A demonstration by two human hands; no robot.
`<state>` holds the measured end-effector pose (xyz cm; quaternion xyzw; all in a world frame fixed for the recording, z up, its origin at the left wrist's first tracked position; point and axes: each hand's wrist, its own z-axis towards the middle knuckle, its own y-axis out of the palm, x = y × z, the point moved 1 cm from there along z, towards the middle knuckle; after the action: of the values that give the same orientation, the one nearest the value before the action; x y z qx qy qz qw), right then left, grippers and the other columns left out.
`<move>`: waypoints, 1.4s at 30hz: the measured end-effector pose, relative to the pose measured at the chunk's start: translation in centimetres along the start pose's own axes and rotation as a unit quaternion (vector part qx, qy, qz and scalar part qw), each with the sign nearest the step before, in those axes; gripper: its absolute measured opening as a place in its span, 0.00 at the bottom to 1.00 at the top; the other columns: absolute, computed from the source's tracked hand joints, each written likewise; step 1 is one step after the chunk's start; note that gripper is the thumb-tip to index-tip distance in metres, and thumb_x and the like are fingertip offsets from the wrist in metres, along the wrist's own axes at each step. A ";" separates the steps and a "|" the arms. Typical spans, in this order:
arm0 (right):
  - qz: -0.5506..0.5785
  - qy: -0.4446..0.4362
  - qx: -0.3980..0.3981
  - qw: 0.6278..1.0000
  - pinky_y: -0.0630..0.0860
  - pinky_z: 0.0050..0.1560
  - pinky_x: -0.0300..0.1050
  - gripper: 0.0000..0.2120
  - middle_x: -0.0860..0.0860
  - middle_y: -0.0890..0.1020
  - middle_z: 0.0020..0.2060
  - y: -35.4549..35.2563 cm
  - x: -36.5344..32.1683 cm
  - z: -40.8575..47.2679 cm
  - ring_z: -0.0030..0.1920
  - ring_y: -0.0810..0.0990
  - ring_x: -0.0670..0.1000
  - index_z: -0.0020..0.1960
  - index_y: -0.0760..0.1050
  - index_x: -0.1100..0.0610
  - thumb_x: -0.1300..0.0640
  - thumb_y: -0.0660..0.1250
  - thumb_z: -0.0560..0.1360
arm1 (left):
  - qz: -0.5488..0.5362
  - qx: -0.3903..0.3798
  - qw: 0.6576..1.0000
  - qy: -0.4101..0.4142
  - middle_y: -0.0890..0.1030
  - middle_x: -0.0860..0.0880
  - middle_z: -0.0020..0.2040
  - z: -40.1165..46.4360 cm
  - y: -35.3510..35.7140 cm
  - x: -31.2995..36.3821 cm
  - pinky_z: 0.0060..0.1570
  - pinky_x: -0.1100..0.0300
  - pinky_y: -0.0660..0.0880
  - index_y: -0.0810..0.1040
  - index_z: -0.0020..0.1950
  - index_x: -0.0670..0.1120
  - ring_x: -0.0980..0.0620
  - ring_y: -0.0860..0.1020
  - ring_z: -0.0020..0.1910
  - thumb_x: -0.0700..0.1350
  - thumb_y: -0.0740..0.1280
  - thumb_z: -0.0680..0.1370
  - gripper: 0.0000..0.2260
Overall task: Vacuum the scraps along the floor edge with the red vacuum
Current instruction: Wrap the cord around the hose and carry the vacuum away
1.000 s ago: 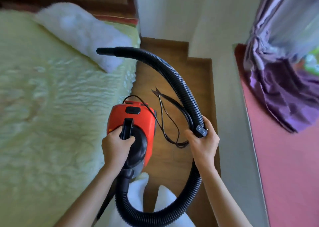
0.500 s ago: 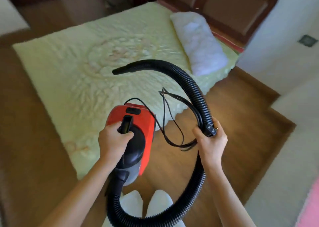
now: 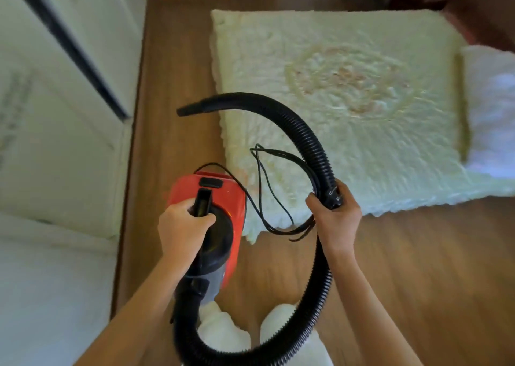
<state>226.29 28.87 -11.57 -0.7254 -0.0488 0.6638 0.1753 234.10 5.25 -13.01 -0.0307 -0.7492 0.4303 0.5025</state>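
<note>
I carry the red vacuum point(image 3: 227, 198) in the air over a wooden floor point(image 3: 418, 254). My left hand point(image 3: 182, 226) grips its black top handle. The black ribbed hose point(image 3: 306, 131) loops from the vacuum's rear, under my arms, up through my right hand point(image 3: 334, 218) and arcs left to the nozzle tip point(image 3: 185, 111). My right hand grips the hose together with the bundled black power cord point(image 3: 262, 176) and its plug. No scraps are visible on the floor.
A pale green bed point(image 3: 348, 101) with a white pillow point(image 3: 490, 109) fills the upper right. White wardrobe doors point(image 3: 55, 115) stand at the left, with a narrow strip of floor between them and the bed. My white slippers point(image 3: 223, 329) show below.
My view has swung left: the bed now lies to the right and the wardrobe has come into view at the left. Both hands keep the same grips on vacuum and hose.
</note>
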 end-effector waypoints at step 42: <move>0.060 0.029 -0.063 0.996 0.73 0.34 0.29 0.16 0.42 0.81 0.34 61.6 -24.1 43.1 0.34 0.78 0.39 0.53 0.80 0.51 0.65 0.72 0.68 | -0.052 0.038 0.998 -0.022 0.81 0.56 0.41 74.5 -13.6 2.2 0.44 0.64 0.75 0.81 0.52 0.49 0.57 0.79 0.41 0.42 0.75 0.68 0.13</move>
<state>171.30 -27.77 -10.92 -0.7557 -0.0421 0.6472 0.0906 180.23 -47.99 -11.47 0.0370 -0.7439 0.4323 0.5083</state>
